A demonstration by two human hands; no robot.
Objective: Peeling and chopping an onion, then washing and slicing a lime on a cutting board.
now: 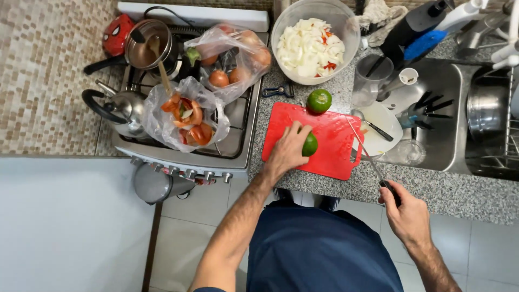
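My left hand (288,150) rests on a red cutting board (335,146) and grips a green lime (310,145) lying on it. A second lime (319,100) sits at the board's far edge. My right hand (406,212) is off the counter's near edge, closed around the black handle of a knife (368,157). The thin blade angles up and left across the board's right edge. A large clear bowl (346,21) of chopped white onion with red bits stands beyond the board.
A stove at left carries a kettle (121,108), a saucepan (147,46) and two plastic bags of vegetables (186,116). A sink (432,108) with a white plate, a glass and utensils lies right of the board. A dish rack (494,116) holds a metal pot.
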